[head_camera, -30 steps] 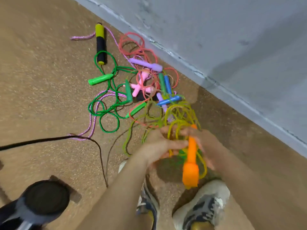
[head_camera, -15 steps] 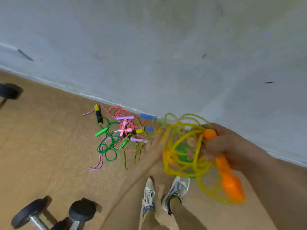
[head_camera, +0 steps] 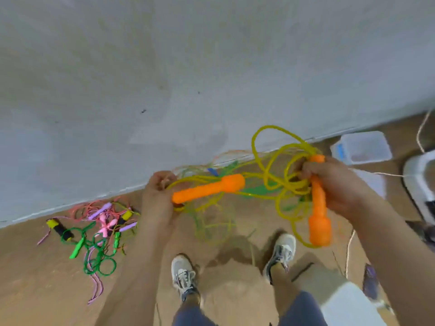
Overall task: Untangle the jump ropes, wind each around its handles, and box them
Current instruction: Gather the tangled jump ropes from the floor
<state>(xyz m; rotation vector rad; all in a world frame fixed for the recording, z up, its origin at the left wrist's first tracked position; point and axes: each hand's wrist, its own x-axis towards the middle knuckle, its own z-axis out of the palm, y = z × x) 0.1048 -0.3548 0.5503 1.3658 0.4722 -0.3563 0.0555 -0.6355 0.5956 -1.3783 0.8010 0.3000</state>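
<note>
I stand holding a yellow jump rope (head_camera: 277,182) with two orange handles at waist height. My left hand (head_camera: 157,196) grips the thin end of one orange handle (head_camera: 209,188), which points right. My right hand (head_camera: 329,182) grips the other orange handle (head_camera: 319,203), which hangs downward, together with several yellow loops. A tangle of jump ropes (head_camera: 94,229) lies on the floor at the left by the wall, with green, pink, purple and black-and-yellow handles. A clear plastic box (head_camera: 362,147) sits on the floor by the wall at the upper right.
A grey wall (head_camera: 188,67) fills the upper view and meets the brown floor (head_camera: 35,278). My two shoes (head_camera: 184,276) stand below the rope. A white object (head_camera: 419,180) and a thin white cord (head_camera: 348,252) lie at the right. A pale block (head_camera: 348,304) sits at the lower right.
I rose from the floor pile with the yellow rope. My hands moved apart, the left now gripping the second orange handle. The view swung right, bringing the box into sight.
</note>
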